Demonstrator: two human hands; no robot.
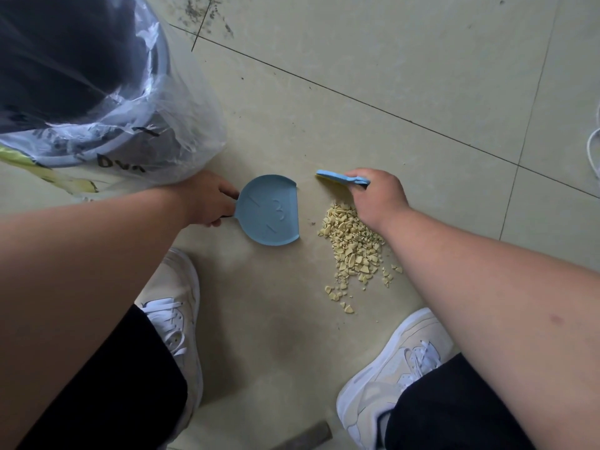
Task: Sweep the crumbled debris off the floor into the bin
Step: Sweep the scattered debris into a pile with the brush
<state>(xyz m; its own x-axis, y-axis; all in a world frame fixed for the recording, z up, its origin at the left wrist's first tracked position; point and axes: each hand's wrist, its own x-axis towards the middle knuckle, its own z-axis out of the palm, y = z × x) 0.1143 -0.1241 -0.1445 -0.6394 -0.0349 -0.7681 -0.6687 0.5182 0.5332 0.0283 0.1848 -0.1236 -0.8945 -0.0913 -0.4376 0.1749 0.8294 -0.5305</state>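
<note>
Nearest the camera, two white sneakers (pixel 389 368) stood apart on the tiled floor (pixel 406 76), with black trouser legs above them. Between and just beyond the shoes lay the crumbled debris (pixel 352 245), a loose heap of pale yellow bits trailing toward the right shoe. The right hand (pixel 376 198) hovered over the far end of the heap, its grip closed around a small blue brush (pixel 337 178) with yellowish bristles, held just above the floor. Beside the heap, to its left, a blue dustpan (pixel 271 214) lay flat on the floor, its straight open edge facing the debris but not touching it. The left hand (pixel 207 203) had its grip curled around the dustpan's handle. Farther left stood the bin (pixel 81 86), dark inside and lined with a clear plastic bag (pixel 191 131).
</note>
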